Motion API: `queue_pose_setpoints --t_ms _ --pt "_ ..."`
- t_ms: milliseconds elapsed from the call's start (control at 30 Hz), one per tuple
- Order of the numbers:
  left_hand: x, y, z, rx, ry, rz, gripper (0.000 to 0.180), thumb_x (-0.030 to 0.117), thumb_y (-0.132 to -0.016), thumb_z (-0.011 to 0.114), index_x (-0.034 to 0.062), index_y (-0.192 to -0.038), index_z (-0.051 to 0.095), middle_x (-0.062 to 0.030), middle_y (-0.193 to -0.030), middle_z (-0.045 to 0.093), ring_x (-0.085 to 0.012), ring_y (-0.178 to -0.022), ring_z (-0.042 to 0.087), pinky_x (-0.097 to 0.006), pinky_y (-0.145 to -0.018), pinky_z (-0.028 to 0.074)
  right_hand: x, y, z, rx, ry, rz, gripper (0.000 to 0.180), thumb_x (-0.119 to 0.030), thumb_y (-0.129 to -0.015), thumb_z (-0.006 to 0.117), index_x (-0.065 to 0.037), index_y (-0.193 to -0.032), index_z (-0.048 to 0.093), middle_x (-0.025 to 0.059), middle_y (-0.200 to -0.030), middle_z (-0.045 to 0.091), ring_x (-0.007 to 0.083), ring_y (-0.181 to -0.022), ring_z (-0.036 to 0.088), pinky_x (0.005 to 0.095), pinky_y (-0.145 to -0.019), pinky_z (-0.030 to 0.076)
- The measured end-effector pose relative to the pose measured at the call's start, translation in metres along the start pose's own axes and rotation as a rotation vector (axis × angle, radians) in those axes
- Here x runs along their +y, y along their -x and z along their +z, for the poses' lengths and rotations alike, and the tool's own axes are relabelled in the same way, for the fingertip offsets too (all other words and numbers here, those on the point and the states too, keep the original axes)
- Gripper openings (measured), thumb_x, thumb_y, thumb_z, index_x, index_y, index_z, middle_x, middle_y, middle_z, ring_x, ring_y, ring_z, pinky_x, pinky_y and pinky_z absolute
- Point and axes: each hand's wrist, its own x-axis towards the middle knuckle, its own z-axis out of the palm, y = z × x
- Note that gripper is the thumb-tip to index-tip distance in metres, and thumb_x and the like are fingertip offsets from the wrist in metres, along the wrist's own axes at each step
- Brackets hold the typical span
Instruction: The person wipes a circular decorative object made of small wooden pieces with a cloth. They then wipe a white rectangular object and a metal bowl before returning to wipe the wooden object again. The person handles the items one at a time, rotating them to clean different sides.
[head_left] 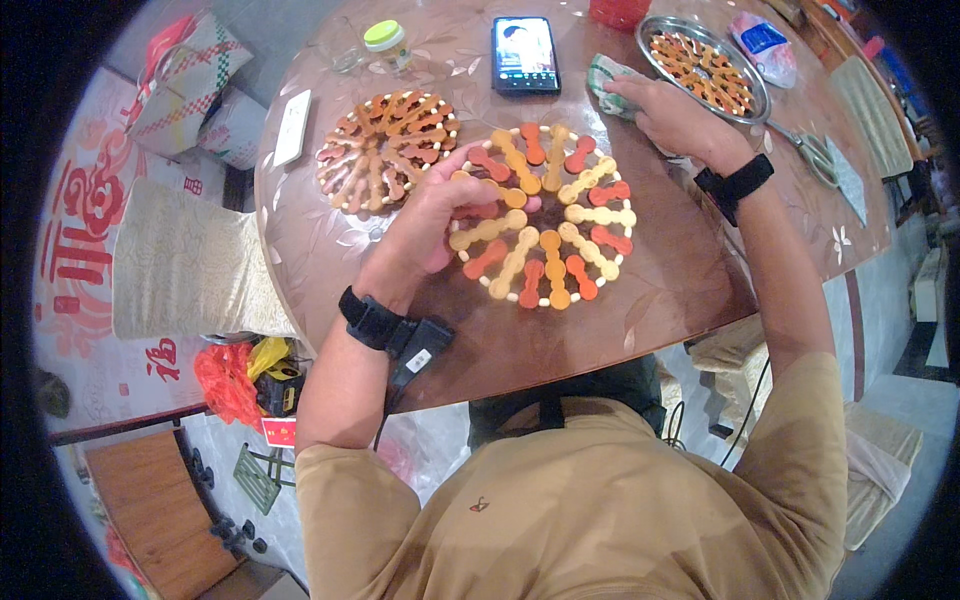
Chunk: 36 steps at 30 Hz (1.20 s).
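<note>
My left hand [432,208] grips the left side of a round wooden trivet [552,268], its thumb lying across the pieces. The trivet is made of yellow, tan and red-orange spokes, with pale beads round the rim and an open centre. It is held face-up over the near part of the table. My right hand [682,115] reaches to the far right, fingers closed on a crumpled green-and-white cloth [608,88] by the tabletop. A similar brown trivet [388,150] lies beyond my left hand. Another patterned trivet [700,75] rests in an oval metal tray [657,28].
A lit phone [525,56] stands at the back middle. A jar with a yellow-green lid [385,38], a clear glass [343,55] and a white flat box [292,128] are at the left. Scissors [815,155] and a plastic bag [764,48] lie at the right.
</note>
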Motion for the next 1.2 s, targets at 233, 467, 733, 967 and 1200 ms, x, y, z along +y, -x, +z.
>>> queue_pose_setpoints --t_ms 233,467,733,967,1200 --pt "-0.001 -0.004 0.002 0.028 0.096 0.025 0.045 0.0 -0.086 0.057 0.0039 -0.129 0.046 -0.0112 -0.109 0.065 -0.0112 -0.086 0.067 -0.018 -0.064 0.051 -0.006 -0.003 0.012 0.147 -0.031 0.069 0.035 0.005 -0.078 0.049 -0.003 -0.108 0.066 0.0213 -0.108 0.065 0.0392 -0.103 0.061 0.0446 -0.093 0.048" --pt "-0.004 -0.006 -0.006 0.077 0.001 0.076 0.047 0.0 -0.087 0.055 0.0026 -0.132 0.043 -0.014 -0.107 0.067 -0.0142 -0.085 0.066 -0.021 -0.07 0.053 -0.011 0.004 -0.006 0.235 -0.153 -0.083 0.036 0.008 -0.073 0.053 -0.003 -0.105 0.065 0.0198 -0.101 0.065 0.0393 -0.096 0.061 0.044 -0.088 0.049" --pt "-0.003 -0.002 0.011 -0.002 0.004 0.051 0.053 -0.002 -0.087 0.056 0.0023 -0.137 0.039 -0.0123 -0.116 0.064 -0.0167 -0.102 0.064 -0.026 -0.084 0.054 -0.068 0.011 -0.03 0.32 -0.317 -0.305 0.031 0.005 -0.074 0.056 -0.003 -0.104 0.058 0.0178 -0.099 0.062 0.0379 -0.098 0.06 0.0428 -0.086 0.051" --pt "-0.007 -0.006 0.006 -0.045 0.003 0.049 0.055 -0.007 -0.087 0.055 0.0024 -0.139 0.038 -0.0121 -0.119 0.062 -0.0199 -0.108 0.064 -0.03 -0.088 0.055 -0.07 0.016 -0.012 0.081 -0.265 -0.184 0.032 0.007 -0.074 0.059 -0.002 -0.104 0.059 0.0164 -0.109 0.06 0.0389 -0.103 0.057 0.043 -0.089 0.048" --pt "-0.007 -0.007 0.004 -0.058 -0.029 0.047 0.056 -0.007 -0.088 0.054 0.0027 -0.14 0.037 -0.0117 -0.118 0.062 -0.0198 -0.107 0.064 -0.028 -0.088 0.055 -0.073 0.018 -0.022 0.171 -0.295 -0.206 0.032 0.008 -0.074 0.059 -0.002 -0.104 0.06 0.0171 -0.107 0.06 0.0396 -0.1 0.058 0.0431 -0.086 0.049"
